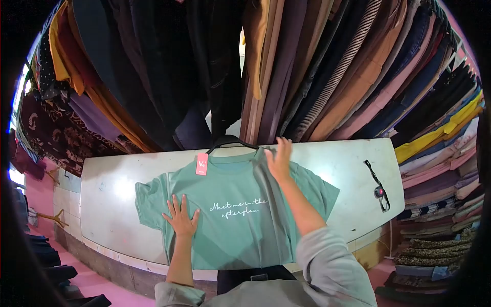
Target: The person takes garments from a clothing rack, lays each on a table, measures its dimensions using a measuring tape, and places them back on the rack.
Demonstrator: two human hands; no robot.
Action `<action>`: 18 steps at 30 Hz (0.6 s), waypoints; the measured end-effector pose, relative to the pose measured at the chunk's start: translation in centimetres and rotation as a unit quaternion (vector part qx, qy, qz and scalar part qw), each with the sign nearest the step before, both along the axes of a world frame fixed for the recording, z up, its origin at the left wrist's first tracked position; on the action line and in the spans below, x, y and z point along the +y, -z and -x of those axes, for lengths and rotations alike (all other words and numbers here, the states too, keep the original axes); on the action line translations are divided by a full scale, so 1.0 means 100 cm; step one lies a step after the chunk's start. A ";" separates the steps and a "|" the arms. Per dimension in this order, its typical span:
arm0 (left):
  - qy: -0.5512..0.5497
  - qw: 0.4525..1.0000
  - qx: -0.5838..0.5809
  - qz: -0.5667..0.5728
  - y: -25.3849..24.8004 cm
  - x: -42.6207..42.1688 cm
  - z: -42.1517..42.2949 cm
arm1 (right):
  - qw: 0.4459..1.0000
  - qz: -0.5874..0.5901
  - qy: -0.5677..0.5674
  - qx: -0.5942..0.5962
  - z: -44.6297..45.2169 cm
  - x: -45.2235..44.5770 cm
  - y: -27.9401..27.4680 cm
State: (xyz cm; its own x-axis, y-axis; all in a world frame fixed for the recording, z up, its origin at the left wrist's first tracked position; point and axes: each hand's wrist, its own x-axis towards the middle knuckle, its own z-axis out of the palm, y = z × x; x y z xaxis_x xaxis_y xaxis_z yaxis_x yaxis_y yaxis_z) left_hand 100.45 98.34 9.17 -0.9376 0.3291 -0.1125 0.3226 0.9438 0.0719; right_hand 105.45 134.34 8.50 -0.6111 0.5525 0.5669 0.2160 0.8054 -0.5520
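A green T-shirt (pixel 225 235) with white script lettering lies spread on the white table. Inside its neck is a black hanger (pixel 232 141), its hook end toward the hanging clothes. A pink tag (pixel 202 164) rests at the left of the collar. My left hand (pixel 182 217) lies flat on the shirt's left side, fingers spread. At the right shoulder, near the hanger's end, my right hand (pixel 279 157) has its fingers raised and apart, holding nothing visible. Folds run down the shirt below my right hand.
The white table (pixel 112 204) has rounded ends. On its right lies a black strap (pixel 375 176) with a small device (pixel 379 192) showing a red light. Many hanging garments (pixel 327 66) crowd the far edge. More clothes are stacked at the right, and wooden hangers (pixel 53 218) show at the left.
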 end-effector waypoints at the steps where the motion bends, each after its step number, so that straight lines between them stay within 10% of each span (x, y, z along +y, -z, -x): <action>1: -0.002 1.000 -0.004 -0.001 0.000 0.000 -0.001 | 1.000 0.016 -0.008 0.016 -0.025 0.001 -0.010; 5: -0.007 1.000 -0.008 -0.003 -0.003 0.000 -0.001 | 0.959 0.002 0.188 -0.210 -0.164 -0.024 0.002; 8: -0.012 1.000 -0.014 -0.006 -0.006 0.001 -0.001 | 0.904 -0.005 0.135 -0.405 -0.219 -0.004 0.005; 15: -0.012 1.000 -0.024 -0.010 -0.005 0.000 0.000 | 0.878 -0.037 0.150 -0.453 -0.214 0.052 0.010; 18: 0.005 1.000 -0.016 -0.024 0.000 -0.004 0.001 | 0.958 -0.067 0.185 -0.209 -0.192 -0.014 0.003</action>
